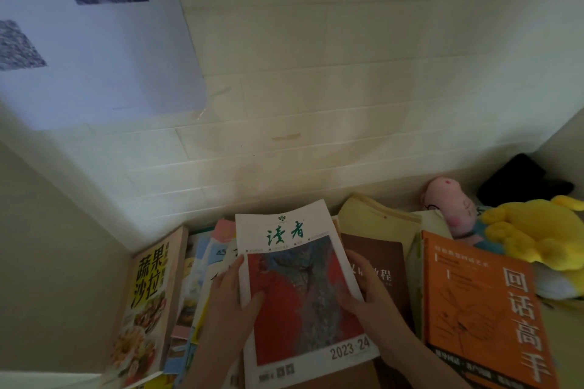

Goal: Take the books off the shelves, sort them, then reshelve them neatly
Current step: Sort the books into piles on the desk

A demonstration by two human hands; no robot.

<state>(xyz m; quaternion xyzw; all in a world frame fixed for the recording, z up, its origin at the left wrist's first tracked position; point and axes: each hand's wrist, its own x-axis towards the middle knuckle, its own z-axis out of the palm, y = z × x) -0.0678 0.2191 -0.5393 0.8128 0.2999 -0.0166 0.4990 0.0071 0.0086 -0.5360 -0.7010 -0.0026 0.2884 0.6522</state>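
A white magazine with green characters and a red-blue picture, dated 2023·24, lies face up at the bottom middle. My left hand grips its left edge, thumb on the cover. My right hand grips its right edge. Left of it a food-cover cookbook leans against the side wall, with several thin books standing between. Under my right hand lies a brown book. An orange book lies at the right.
A pink plush toy and a yellow plush toy sit at the back right beside a black object. Cream folders lie behind the brown book. A white brick-pattern wall and a poster stand behind.
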